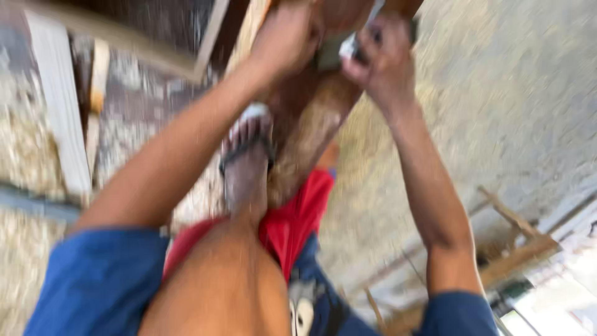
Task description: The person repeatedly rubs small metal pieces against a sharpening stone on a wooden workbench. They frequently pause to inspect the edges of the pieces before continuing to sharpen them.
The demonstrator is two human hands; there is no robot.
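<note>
Left hand (287, 38) grips the wooden plank (311, 118); right hand (380, 59) fingers pinch a grey tool (356, 45); keep the sandalled foot (247, 155) braced firmly

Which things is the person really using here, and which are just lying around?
In use:
- brown wooden piece, pressed by the left hand and pinned under a sandalled foot
- small pale thing, too blurred to name, gripped in the right hand

Lying about:
- pale planks
- wooden frame
- wood shavings on the ground

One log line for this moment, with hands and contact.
left hand: on wooden piece | right hand: holds grey tool | foot: braces wood
</note>
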